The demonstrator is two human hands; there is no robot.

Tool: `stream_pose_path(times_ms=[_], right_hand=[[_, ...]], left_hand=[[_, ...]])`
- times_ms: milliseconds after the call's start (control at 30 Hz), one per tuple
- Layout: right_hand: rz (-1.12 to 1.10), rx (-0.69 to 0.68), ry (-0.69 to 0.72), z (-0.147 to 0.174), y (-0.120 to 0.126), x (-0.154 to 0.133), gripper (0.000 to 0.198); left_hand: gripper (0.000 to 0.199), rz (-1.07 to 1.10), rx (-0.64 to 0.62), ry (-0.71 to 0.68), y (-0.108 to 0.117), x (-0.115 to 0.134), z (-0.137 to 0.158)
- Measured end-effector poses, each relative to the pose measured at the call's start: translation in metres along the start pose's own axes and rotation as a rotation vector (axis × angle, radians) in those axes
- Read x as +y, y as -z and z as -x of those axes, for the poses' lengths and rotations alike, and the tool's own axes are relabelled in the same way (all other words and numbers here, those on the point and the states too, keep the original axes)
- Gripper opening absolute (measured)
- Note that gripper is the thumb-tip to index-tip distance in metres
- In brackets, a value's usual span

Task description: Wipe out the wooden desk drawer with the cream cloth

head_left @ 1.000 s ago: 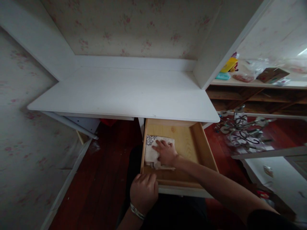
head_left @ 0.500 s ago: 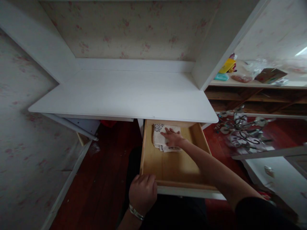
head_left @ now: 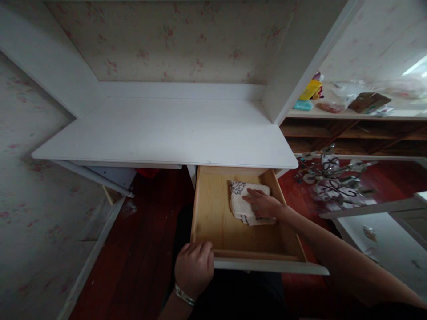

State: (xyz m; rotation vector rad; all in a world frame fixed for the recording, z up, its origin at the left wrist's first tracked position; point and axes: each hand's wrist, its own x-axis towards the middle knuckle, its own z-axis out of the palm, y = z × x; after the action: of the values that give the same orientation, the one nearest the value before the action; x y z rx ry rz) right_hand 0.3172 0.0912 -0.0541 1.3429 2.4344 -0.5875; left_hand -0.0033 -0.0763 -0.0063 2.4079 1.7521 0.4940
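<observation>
A pale folded cloth with a dark printed pattern lies in the right part of a pulled-out wooden drawer. My right hand rests flat on the cloth, its fingers stretched out, pressing it against the drawer bottom. At the drawer's front left corner, my left hand has its fingers wrapped over the edge; a bracelet circles that wrist. The drawer sits under the white desk top.
To the right, a low shelf carries a yellow item, plastic bags and a cardboard box. A chandelier lies on the red floor below it. White furniture stands at the right.
My right hand has slid the cloth to the right and slightly toward me across the drawer bottom. My left hand stays on the drawer's front corner.
</observation>
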Motion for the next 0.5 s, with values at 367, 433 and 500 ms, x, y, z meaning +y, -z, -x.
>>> stream_pose_path(times_ms=[367, 433, 500], right_hand=[[-0.004, -0.060, -0.047, 0.068, -0.033, -0.051, 0.081], [0.018, -0.060, -0.043, 0.060, -0.027, -0.055, 0.079], [0.032, -0.057, -0.035, 0.049, -0.022, -0.059, 0.078]], left_hand=[[0.021, 0.024, -0.018, -0.012, -0.001, -0.001, -0.002], [0.021, 0.020, -0.015, -0.022, -0.001, -0.001, -0.001], [0.021, 0.020, -0.008, -0.019, -0.001, -0.001, -0.001]])
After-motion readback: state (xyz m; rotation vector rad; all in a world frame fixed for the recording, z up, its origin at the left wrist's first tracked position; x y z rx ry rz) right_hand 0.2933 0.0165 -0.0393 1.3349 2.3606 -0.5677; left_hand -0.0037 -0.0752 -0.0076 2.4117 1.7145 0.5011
